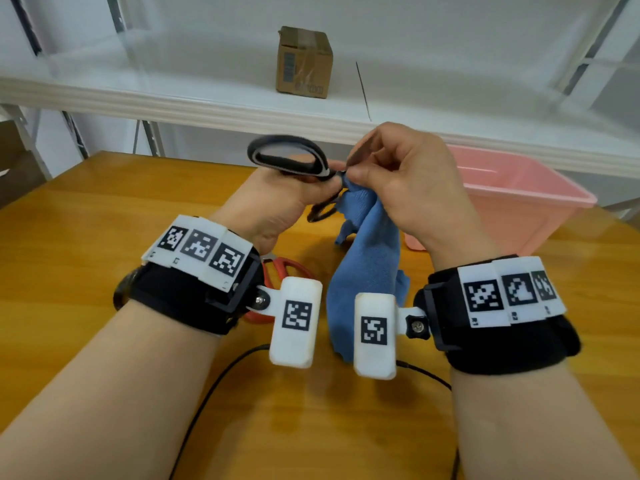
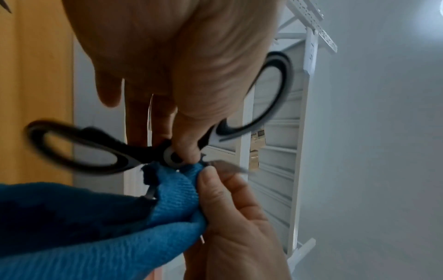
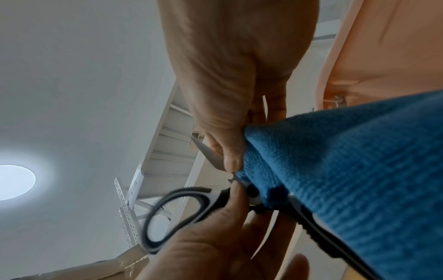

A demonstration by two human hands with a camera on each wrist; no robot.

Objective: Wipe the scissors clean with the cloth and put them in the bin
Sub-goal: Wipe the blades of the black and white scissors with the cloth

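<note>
Above the wooden bench [image 1: 104,271], seen from the head camera, the left hand [image 1: 277,199] grips black-handled scissors [image 1: 291,157] near the pivot, while the right hand [image 1: 398,178] pinches a blue cloth [image 1: 367,258] against them; the cloth hangs from the fingers down toward the bench. Only this view shows the pink bin [image 1: 519,206] standing on the bench just beyond the right hand, red-handled scissors [image 1: 287,268] lying on the bench under the left wrist, and a cardboard box [image 1: 304,62] on the white shelf [image 1: 207,98] well behind.

From the left wrist, the left hand's [image 2: 182,66] thumb presses at the pivot of the scissors [image 2: 95,151], whose handle loops spread to either side of the fingers. The cloth [image 2: 107,217] is bunched just below the pivot, pinched by the right hand's [image 2: 235,217] thumb, and part of a blade pokes out just beyond it.

From the right wrist, the right hand [image 3: 227,75] squeezes the cloth [image 3: 347,180] between thumb and fingers, a bare blade tip of the scissors [image 3: 182,212] showing just past the thumb. The left hand [image 3: 215,246] holds the handle below, and the bin's [image 3: 383,47] wall rises beside the fingers.
</note>
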